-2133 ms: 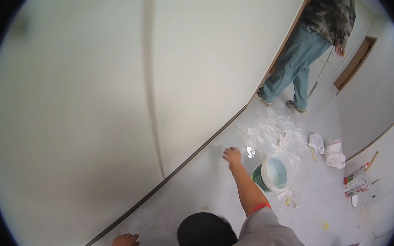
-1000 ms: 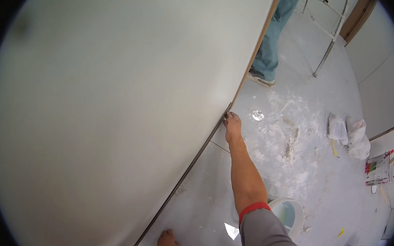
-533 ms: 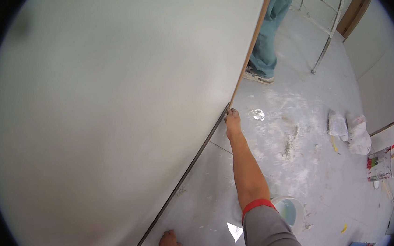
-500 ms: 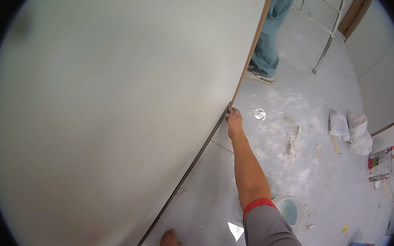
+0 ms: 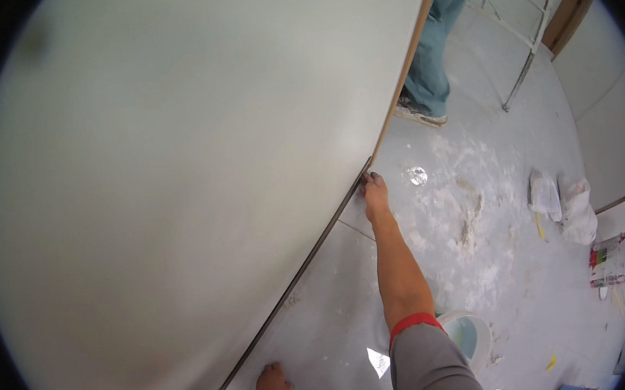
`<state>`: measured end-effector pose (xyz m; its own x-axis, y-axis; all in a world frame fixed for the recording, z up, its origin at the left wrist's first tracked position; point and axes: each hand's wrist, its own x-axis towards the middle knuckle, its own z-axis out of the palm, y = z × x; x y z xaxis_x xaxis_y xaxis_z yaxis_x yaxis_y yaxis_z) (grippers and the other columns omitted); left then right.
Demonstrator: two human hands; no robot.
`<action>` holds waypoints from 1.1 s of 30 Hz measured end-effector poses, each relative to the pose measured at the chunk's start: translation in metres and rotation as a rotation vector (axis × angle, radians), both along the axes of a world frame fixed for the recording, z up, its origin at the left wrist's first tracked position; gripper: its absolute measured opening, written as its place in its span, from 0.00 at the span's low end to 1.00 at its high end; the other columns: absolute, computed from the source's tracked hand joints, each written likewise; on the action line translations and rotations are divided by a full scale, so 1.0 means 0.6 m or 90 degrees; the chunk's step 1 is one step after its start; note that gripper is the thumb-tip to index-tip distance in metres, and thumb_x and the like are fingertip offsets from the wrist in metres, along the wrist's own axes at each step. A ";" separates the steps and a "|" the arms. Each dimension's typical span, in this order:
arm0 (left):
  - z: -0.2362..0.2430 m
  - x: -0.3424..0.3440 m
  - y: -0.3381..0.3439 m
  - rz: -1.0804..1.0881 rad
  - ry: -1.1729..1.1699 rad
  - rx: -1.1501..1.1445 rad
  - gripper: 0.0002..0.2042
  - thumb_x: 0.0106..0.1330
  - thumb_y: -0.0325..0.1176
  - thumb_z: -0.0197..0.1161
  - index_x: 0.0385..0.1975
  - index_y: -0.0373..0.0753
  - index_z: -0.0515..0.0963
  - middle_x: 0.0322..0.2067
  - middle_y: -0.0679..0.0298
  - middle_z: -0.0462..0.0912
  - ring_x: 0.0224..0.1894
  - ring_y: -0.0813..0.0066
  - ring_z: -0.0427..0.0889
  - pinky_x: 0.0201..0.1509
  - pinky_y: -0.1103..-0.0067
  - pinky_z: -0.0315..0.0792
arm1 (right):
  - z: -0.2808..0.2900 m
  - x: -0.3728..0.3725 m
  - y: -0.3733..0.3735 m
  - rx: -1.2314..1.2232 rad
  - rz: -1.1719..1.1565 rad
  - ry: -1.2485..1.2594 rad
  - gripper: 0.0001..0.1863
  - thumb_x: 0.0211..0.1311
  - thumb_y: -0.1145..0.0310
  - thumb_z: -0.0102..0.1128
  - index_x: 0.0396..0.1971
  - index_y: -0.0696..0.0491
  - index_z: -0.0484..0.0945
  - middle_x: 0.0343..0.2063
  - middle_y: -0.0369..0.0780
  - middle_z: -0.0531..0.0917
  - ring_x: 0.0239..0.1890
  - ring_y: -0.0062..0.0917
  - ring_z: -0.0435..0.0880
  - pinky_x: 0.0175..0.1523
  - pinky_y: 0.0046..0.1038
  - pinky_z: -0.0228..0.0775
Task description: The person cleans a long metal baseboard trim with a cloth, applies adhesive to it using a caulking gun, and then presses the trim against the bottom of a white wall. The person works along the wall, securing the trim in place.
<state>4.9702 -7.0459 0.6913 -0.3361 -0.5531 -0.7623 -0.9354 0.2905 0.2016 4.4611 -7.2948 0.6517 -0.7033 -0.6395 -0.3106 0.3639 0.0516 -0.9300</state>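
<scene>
A long dark baseboard strip [image 5: 284, 299] runs along the foot of the white wall [image 5: 176, 170], slanting from lower left to the wall's corner. At its far end my right hand [image 5: 376, 189] has its fingers bent against the strip, beside the wooden corner trim [image 5: 405, 68]. My left hand [image 5: 272, 386] is low over the floor near the strip's close end, a short way to its right. Its fingers are curled, and whatever may be inside them is hidden. Dark smudges show on the right fingertips.
Beyond the corner stands a person in teal trousers [image 5: 431, 66], near a paint-spattered ladder [image 5: 522, 80]. A white bucket [image 5: 480, 340] is beside my right sleeve. Plastic bags [image 5: 576, 209] and a printed container [image 5: 609, 259] sit at the right. White dust covers the floor [image 5: 444, 258].
The view has shifted slightly, so floor things sit a little farther right. The person's foot has moved slightly relative to the corner. Both my hands keep nearly the same places.
</scene>
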 end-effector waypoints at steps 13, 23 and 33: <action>0.004 0.001 0.006 0.005 0.054 -0.039 0.31 0.47 0.38 0.79 0.46 0.30 0.70 0.44 0.44 0.77 0.46 0.45 0.80 0.52 0.59 0.76 | -0.016 -0.001 -0.006 0.008 -0.030 0.095 0.22 0.70 0.75 0.43 0.61 0.65 0.70 0.56 0.46 0.80 0.53 0.28 0.80 0.54 0.26 0.71; -0.002 0.005 0.007 0.017 0.067 -0.056 0.28 0.48 0.36 0.77 0.44 0.30 0.70 0.45 0.43 0.77 0.46 0.45 0.81 0.51 0.60 0.76 | 0.031 0.238 0.055 0.074 -0.107 0.276 0.24 0.62 0.80 0.39 0.59 0.70 0.68 0.57 0.57 0.78 0.64 0.42 0.76 0.68 0.34 0.65; -0.015 0.013 0.009 0.009 0.081 -0.062 0.32 0.45 0.36 0.78 0.47 0.27 0.70 0.46 0.41 0.76 0.48 0.44 0.80 0.53 0.61 0.76 | 0.042 0.417 0.153 0.072 -0.045 0.267 0.27 0.63 0.79 0.40 0.63 0.70 0.63 0.63 0.56 0.73 0.69 0.43 0.70 0.72 0.36 0.59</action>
<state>4.9781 -7.0406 0.6825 -0.4182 -0.6271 -0.6571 -0.9082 0.3021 0.2897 4.7115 -7.2029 0.6766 -0.8244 -0.5633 -0.0542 -0.0373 0.1497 -0.9880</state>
